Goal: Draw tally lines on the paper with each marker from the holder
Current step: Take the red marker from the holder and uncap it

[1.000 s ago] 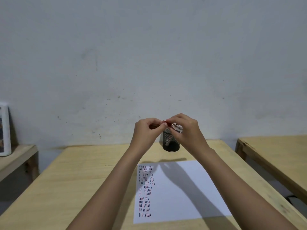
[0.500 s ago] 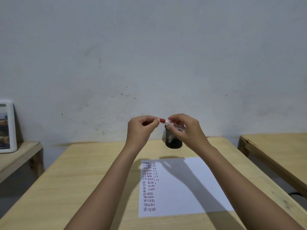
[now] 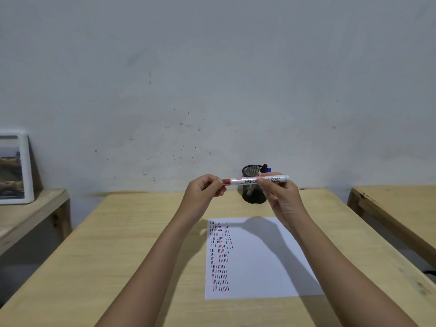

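Observation:
I hold a red board marker (image 3: 247, 180) level above the table, in front of the black mesh holder (image 3: 253, 185). My right hand (image 3: 279, 197) grips its white barrel. My left hand (image 3: 204, 190) pinches the red cap end at the left. Black and blue marker tops (image 3: 266, 168) stick out of the holder. The white paper (image 3: 264, 260) lies below my hands, with columns of red, black and blue tally lines down its left side.
The wooden table (image 3: 132, 244) stands against a grey wall. A second wooden table (image 3: 401, 204) is at the right. A lower shelf at the left carries a white-framed picture (image 3: 14, 168).
Both hands were bunched together in front of the holder. They have since drawn apart, and the marker now lies level between them with its full barrel showing.

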A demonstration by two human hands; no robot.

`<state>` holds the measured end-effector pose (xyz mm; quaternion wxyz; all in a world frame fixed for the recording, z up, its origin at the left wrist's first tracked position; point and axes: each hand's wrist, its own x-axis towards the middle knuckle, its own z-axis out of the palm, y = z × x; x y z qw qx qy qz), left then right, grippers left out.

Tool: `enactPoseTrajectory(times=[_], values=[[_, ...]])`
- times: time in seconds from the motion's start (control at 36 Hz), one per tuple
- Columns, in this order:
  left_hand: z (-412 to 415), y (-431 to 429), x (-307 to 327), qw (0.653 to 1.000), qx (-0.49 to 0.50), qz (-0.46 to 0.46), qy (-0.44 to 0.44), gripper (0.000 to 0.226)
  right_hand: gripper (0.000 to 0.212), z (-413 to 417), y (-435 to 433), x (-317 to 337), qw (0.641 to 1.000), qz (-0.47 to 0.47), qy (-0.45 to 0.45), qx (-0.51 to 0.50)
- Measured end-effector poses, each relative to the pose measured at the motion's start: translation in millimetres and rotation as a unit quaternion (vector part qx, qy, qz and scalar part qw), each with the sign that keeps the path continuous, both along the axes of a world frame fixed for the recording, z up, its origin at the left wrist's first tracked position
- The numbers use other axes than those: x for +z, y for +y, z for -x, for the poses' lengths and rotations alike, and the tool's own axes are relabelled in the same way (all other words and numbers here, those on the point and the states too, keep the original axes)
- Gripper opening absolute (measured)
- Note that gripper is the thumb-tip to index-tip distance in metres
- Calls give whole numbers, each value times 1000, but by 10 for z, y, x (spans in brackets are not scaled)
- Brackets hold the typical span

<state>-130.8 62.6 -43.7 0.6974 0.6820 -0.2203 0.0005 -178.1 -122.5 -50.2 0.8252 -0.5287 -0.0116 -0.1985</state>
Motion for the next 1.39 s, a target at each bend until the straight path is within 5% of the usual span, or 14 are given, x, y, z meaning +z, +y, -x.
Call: enactPoseTrajectory(times=[0.22,0.53,0.67,0.78,0.94,1.39], values=[[-107,19,-155,998,14,-61,-9,21,14,-148,250,-150,990,-139,17,15],[-266,304,-366,991,15,-34,131,23,15,-334,465,-322,997,-40,15,57],[-340,529,-405,987,38,-7,158,23,15,-365,391,-355,997,-69,-5,42],[-355,735,-473,980,130,-120,94,19,14,-413,282,-433,997,-69,-11,16],[-372,795,-561,925,200,-323,-23,18,8,-443,260,-578,997,-72,3,24],[-463,482,-640,871,110,-479,3,9,6,-342,228,-733,997,-40,59,-26]])
